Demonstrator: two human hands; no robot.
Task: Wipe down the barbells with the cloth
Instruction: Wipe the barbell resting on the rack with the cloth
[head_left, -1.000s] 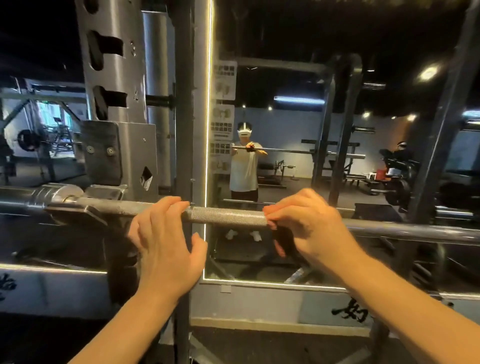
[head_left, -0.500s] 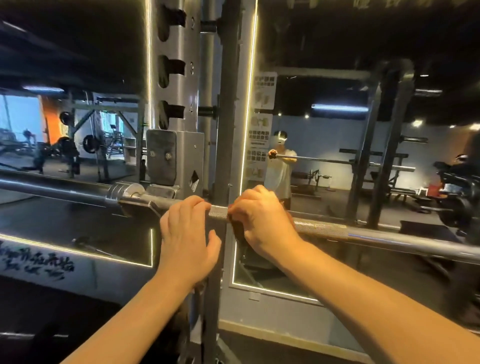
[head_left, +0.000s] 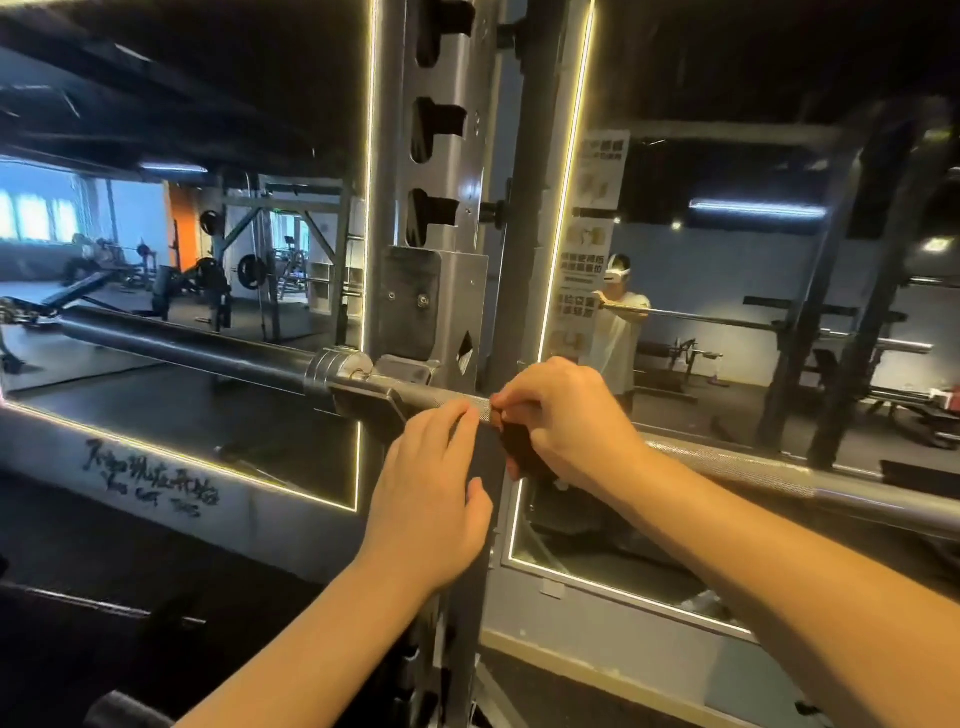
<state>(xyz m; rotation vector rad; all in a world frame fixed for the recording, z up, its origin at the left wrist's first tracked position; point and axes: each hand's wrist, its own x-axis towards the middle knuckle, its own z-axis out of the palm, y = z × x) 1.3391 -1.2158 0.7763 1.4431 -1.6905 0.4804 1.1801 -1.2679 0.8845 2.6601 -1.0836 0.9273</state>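
Right hand: cloth on barbell; left hand beside.

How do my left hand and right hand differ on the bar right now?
The right hand curls over the bar, gripping a dark cloth against it; the left hand holds nothing. The left hand's fingers are fairly straight, only their tips touching the bar; the right hand's wrap it. The left hand sits nearer the collar than the right hand. Both are on the knurled part.
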